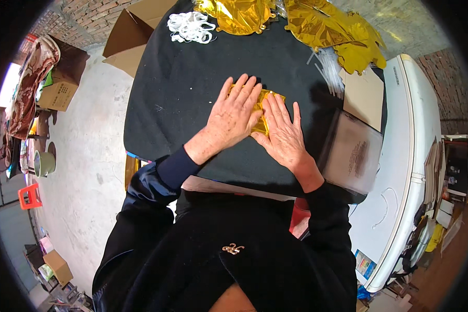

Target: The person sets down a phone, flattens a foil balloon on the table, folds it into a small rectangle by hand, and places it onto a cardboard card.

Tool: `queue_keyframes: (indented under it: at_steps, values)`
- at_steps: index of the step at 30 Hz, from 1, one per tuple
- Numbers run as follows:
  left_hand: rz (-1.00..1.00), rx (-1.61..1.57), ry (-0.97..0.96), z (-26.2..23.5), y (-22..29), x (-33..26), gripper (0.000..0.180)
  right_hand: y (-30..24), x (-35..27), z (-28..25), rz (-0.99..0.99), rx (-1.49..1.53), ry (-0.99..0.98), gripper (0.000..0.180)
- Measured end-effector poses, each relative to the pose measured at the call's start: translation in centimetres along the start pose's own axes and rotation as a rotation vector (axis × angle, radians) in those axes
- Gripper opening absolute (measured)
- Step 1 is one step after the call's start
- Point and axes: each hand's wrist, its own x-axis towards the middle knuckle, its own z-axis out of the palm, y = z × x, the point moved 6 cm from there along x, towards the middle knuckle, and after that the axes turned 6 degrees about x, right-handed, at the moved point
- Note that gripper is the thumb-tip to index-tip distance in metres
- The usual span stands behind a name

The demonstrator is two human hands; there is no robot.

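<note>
A folded piece of shiny gold foil, perhaps a foil balloon, [264, 99] lies on the black-covered table [177, 119]. My left hand [233, 112] presses flat over its left part, fingers stretched out and pointing away from me. On its right side rests my right hand [283, 130], also flat, with the thumb toward the left hand. Both palms cover much of the foil, so its full outline is hidden. Neither hand grips anything.
Gold foil balloons [327, 28] lie at the table's far edge, beside a bundle of white ribbon [190, 27]. To the right are clear plastic straws [328, 72], cardboard [363, 96] and a stack of clear plastic bags [351, 153]. A white freezer [400, 171] stands alongside.
</note>
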Motion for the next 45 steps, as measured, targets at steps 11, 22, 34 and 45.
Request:
queue_keyframes:
  at_steps: [11, 22, 34, 45]
  values:
    - [0.047, -0.149, -0.628, 3.2, -4.9, 8.3, 0.04, -0.5, 0.2, -0.5, 0.011, 0.024, -0.067, 0.089]
    - [0.158, -0.116, -0.97, 4.5, -4.5, 9.8, 0.04, -0.5, 0.0, -1.5, -0.045, 0.076, -0.058, 0.086]
    - [0.022, -0.286, -0.88, 2.9, -4.6, 7.1, 0.033, 20.2, -4.8, -9.5, 0.609, -0.453, 0.162, 0.094]
    - [-0.257, -0.999, -0.907, 1.7, -8.1, 3.4, 0.016, 18.3, -3.5, -10.6, 0.281, -0.697, 0.344, 0.011]
